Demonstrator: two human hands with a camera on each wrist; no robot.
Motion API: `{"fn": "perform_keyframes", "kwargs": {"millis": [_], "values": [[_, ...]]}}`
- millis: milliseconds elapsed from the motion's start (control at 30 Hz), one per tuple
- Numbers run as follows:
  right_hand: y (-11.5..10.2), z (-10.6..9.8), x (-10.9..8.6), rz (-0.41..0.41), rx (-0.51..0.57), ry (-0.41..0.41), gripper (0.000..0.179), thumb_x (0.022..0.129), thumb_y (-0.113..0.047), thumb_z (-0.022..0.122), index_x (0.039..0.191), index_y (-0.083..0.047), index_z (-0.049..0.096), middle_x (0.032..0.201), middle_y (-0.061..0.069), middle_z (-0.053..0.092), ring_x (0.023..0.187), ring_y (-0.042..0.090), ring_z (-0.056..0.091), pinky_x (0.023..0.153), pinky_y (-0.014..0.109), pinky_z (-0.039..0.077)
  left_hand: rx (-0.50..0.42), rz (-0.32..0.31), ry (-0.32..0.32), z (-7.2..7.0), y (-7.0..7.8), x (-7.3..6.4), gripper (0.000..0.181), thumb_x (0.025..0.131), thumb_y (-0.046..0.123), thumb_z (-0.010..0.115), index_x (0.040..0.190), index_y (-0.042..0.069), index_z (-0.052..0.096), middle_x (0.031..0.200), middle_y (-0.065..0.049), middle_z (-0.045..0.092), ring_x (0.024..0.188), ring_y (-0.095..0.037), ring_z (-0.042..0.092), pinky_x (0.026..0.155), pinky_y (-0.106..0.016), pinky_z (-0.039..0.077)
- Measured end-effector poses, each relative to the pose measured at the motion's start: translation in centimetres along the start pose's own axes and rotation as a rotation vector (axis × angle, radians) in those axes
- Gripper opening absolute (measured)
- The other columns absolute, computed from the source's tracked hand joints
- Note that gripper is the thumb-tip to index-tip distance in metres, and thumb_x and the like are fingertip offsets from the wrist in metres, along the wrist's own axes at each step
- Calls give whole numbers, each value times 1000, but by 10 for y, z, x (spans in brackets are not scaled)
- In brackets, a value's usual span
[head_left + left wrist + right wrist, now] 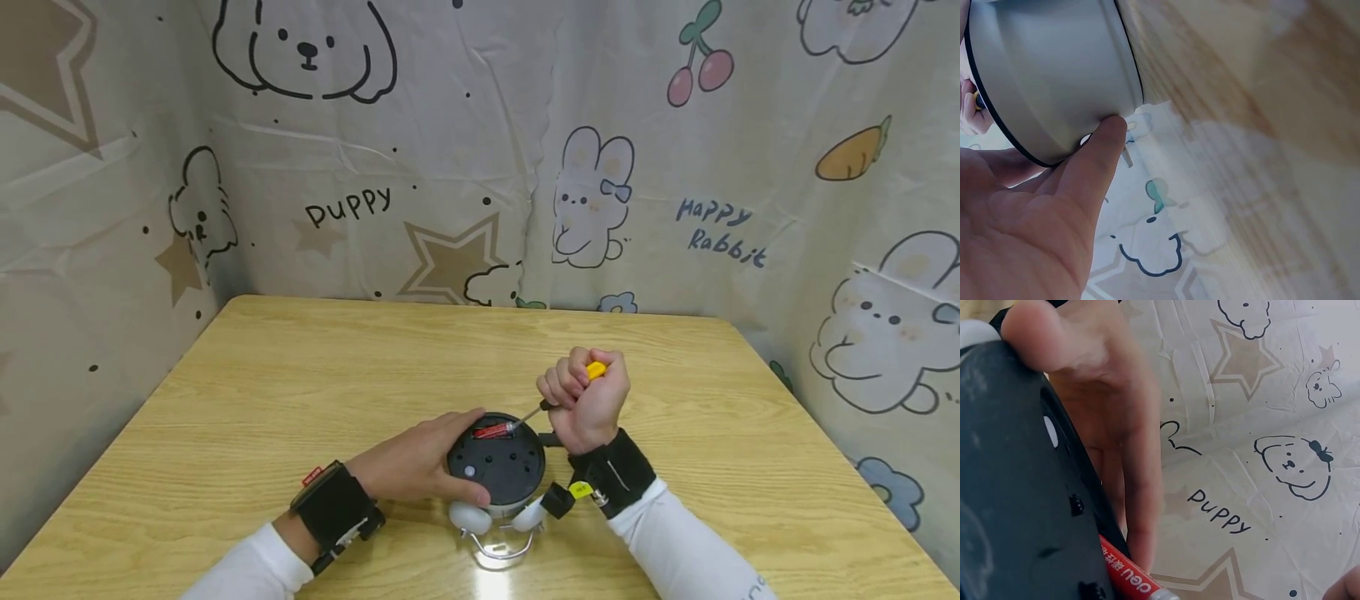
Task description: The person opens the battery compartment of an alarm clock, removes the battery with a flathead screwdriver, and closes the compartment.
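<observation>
A twin-bell alarm clock [498, 479] lies face down on the table, its black back upward. Its white bell [470, 517] and wire handle [498, 556] point toward me. My left hand [416, 457] grips the clock's round body from the left, thumb on the near rim; the pale side wall [1054, 69] fills the top of the left wrist view. A red battery [492, 431] sits in the open slot at the far part of the back. My right hand [588, 400] holds a screwdriver [596, 370] by its yellow-and-black handle. The shaft slants down to the battery's right end.
The wooden table [337, 358] extends around the clock, with a patterned cloth [450, 150] hanging behind and at both sides. A small black piece [551, 439] juts out right of the clock; I cannot tell what it is. Black cameras are strapped to both wrists.
</observation>
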State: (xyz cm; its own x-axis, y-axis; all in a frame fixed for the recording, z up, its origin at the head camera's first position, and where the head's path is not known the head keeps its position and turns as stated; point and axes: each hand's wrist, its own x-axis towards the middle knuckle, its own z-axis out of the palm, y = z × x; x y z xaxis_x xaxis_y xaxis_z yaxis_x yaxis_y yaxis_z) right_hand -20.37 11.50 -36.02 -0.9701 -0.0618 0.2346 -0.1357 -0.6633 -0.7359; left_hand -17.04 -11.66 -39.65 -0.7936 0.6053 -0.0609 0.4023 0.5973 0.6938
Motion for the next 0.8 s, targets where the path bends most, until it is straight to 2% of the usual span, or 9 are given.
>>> {"fn": "perform_keyframes", "kwargs": {"millis": [400, 600, 800], "values": [[-11, -1, 3, -25, 34, -1, 45, 100, -25, 15, 57, -17, 24, 50, -4, 19, 43, 16, 13, 51, 32, 7, 6, -13, 4, 1, 0, -1, 113, 79, 64, 81, 164, 11, 29, 158, -13, 49, 139, -24, 53, 112, -49, 48], [-20, -4, 5, -49, 18, -16, 45, 101, -24, 13, 58, -16, 23, 51, -3, 18, 43, 16, 13, 51, 32, 6, 5, -21, 2, 1, -1, 0, 114, 79, 65, 81, 164, 12, 28, 160, -13, 47, 143, -26, 51, 114, -50, 47], [-30, -6, 9, -37, -18, -4, 45, 102, -24, 15, 59, -15, 23, 51, -3, 19, 44, 16, 12, 52, 32, 5, 3, -31, -5, 1, -1, 0, 114, 78, 65, 81, 165, 13, 28, 161, -13, 46, 143, -26, 50, 114, -50, 47]]}}
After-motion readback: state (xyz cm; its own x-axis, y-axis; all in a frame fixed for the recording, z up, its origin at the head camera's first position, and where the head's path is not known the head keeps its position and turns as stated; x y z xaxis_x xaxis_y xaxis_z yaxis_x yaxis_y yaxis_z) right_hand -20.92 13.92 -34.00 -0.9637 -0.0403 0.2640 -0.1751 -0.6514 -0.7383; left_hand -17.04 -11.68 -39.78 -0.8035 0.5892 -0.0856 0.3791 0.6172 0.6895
